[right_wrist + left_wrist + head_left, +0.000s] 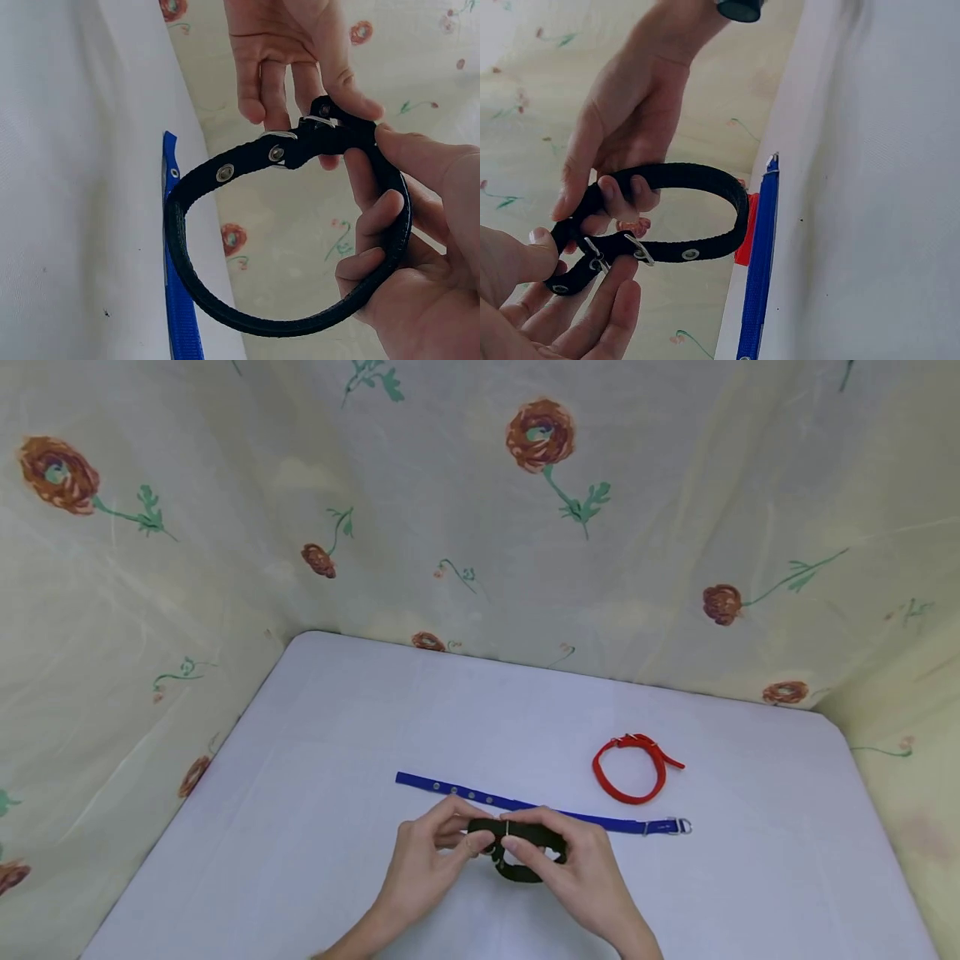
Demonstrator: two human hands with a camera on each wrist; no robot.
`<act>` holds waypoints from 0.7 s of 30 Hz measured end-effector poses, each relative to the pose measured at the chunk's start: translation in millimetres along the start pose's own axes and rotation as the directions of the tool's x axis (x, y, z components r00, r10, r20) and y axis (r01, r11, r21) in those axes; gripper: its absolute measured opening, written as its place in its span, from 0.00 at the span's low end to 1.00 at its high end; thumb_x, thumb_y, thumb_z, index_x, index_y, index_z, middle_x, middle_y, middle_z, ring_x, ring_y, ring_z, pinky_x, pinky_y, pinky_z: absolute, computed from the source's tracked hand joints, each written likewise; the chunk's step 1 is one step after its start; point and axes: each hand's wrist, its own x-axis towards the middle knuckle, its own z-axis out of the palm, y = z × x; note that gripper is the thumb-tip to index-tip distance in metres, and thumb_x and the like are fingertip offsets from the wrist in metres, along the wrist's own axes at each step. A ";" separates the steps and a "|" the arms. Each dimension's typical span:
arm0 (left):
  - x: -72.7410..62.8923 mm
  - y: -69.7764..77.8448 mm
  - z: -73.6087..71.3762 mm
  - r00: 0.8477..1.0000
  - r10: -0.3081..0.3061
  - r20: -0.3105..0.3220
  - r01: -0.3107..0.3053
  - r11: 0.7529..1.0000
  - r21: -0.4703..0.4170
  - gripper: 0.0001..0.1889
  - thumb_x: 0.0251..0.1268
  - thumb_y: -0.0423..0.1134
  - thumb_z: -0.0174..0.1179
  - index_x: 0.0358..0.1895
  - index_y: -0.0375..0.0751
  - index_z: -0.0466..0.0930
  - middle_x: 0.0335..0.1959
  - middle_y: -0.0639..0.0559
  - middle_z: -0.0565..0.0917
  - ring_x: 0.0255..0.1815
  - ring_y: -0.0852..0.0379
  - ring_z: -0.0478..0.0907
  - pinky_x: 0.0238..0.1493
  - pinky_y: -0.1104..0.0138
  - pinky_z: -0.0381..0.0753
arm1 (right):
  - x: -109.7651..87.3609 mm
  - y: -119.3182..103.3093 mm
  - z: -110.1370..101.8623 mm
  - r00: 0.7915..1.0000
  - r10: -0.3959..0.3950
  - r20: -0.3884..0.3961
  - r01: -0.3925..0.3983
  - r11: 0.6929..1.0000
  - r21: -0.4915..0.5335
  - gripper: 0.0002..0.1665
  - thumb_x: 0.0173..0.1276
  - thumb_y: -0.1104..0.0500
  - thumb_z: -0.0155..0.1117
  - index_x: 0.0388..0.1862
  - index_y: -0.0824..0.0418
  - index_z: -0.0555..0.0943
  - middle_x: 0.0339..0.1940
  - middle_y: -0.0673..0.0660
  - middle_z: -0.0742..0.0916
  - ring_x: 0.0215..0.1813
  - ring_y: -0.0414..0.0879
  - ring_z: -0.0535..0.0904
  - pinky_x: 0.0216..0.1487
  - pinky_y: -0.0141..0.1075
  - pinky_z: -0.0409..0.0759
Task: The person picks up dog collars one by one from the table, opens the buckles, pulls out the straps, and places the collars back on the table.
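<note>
A black dog collar (712, 176), buckled into a loop, is held up between both hands over the table. My left hand (420, 870) pinches it beside the metal buckle (319, 121), where the strap's end lies. Across from it, my right hand (577, 864) grips the band, with thumb and fingers near that same end. Metal eyelets (225, 172) and a D-ring show along the strap in the wrist views. Just beyond the hands, a blue collar (607, 822) lies stretched out flat, partly hidden behind them in the head view.
A red collar (637, 740), fastened in a loop, lies farther back on the right of the white table (337, 710). Flower-patterned cloth (450, 510) hangs behind the table and along its sides. A dark band (739, 9) circles the right wrist.
</note>
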 end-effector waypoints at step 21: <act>1.0 2.8 -6.1 0.986 -0.148 0.074 0.163 0.954 -0.252 0.13 0.79 0.37 0.65 0.56 0.35 0.76 0.56 0.35 0.91 0.40 0.58 0.95 0.43 0.64 0.92 | -5.4 -4.6 -5.6 0.992 0.127 -0.012 -0.127 0.992 0.017 0.13 0.73 0.49 0.76 0.54 0.45 0.89 0.45 0.44 0.94 0.42 0.35 0.86 0.44 0.29 0.87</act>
